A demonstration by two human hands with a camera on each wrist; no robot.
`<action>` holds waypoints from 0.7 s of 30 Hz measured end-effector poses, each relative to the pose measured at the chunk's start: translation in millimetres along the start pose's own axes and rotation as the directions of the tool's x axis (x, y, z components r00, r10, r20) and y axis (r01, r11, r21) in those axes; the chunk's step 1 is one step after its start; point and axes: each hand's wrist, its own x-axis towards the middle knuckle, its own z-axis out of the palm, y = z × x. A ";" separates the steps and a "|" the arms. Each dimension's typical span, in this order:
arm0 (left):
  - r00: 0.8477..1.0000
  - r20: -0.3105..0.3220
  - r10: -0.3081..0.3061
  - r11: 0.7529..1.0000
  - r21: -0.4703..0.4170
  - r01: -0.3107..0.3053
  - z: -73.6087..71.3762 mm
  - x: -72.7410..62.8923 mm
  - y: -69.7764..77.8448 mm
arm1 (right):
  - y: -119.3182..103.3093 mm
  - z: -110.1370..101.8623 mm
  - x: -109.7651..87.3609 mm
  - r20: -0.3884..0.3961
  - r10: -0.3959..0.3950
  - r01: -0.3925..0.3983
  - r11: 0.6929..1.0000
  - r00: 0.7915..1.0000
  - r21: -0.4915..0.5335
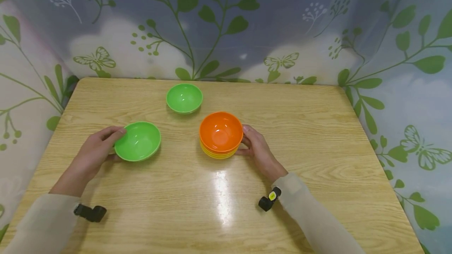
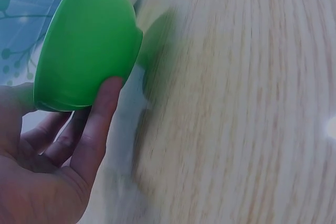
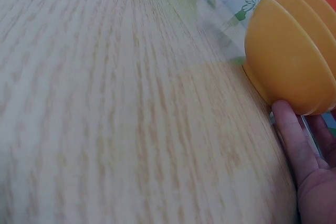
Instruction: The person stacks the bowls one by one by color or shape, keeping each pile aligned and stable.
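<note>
On the left, my left hand (image 1: pixel 96 148) grips a green bowl (image 1: pixel 138 142) at its left edge, thumb on the rim and fingers against the outside. The left wrist view has this green bowl (image 2: pixel 86 45) raised over the tabletop, its shadow beside it. Near the middle of the table stands a stack of yellow bowls (image 1: pixel 219 155) with an orange bowl (image 1: pixel 221 131) on top. My right hand (image 1: pixel 259 150) holds the stack from its right side, thumb at the orange rim. In the right wrist view, fingers (image 3: pixel 290 127) touch the lowest yellow bowl (image 3: pixel 283 56) near its base.
Another green bowl (image 1: pixel 184 98) sits upright toward the back of the wooden table (image 1: pixel 300 128), behind and left of the stack. A leaf-patterned curtain (image 1: pixel 212 30) borders the table's back and sides. Light glares off the wood in front of the stack.
</note>
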 end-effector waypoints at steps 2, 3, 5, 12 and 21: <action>1.000 0.000 -0.002 1.000 0.003 0.002 0.6 0.2 1.7 | 0.0 0.0 -0.1 0.004 -0.002 0.002 1.000 1.000 -0.001; 1.000 0.000 -0.002 1.000 0.004 0.002 1.0 0.4 2.5 | 0.2 0.1 0.0 0.006 -0.004 0.004 1.000 1.000 0.001; 1.000 0.000 0.003 1.000 0.011 -0.003 1.7 1.0 4.5 | 0.3 -0.2 -0.2 0.010 -0.009 0.009 1.000 1.000 0.003; 1.000 -0.003 0.022 1.000 0.008 -0.022 6.4 2.9 12.3 | 0.1 -0.2 -0.4 0.014 -0.012 0.012 1.000 1.000 0.016; 0.999 0.004 0.041 0.999 0.008 -0.041 10.6 6.0 24.0 | 0.6 -0.4 0.0 0.009 -0.011 0.011 1.000 1.000 0.019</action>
